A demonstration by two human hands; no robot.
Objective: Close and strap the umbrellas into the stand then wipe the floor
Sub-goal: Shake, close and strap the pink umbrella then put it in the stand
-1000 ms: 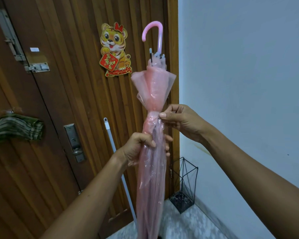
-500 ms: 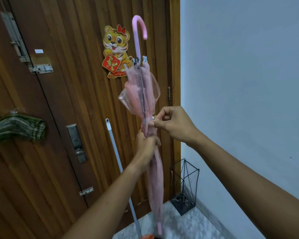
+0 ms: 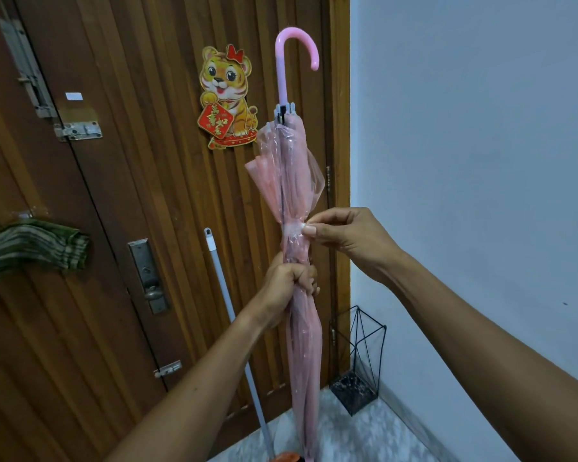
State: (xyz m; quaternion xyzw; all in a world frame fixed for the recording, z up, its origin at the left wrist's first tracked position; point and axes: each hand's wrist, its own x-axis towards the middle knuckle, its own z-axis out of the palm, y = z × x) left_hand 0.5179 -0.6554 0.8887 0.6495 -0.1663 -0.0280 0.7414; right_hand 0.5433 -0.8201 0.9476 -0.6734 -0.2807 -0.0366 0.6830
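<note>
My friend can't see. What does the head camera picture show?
Two hands hold a closed pink umbrella upright, handle up: the left hand grips it, the right hand pinches its strap. A wire stand waits by the wooden door.

I hold the umbrella (image 3: 292, 181) upright before the door (image 3: 141, 208), handle up, my left hand (image 3: 286, 288) wrapped around its middle and my right hand (image 3: 344, 238) just above, fingertips (image 3: 309, 230) on the strap (image 3: 293, 226). A pole (image 3: 229, 315) leans on the door left of the umbrella, with a sticker (image 3: 227, 98) above and a cloth (image 3: 30, 250) far left. The stand (image 3: 359, 358) sits on the floor (image 3: 354, 435) in the corner, right of the umbrella, against the wall (image 3: 481, 145).
</note>
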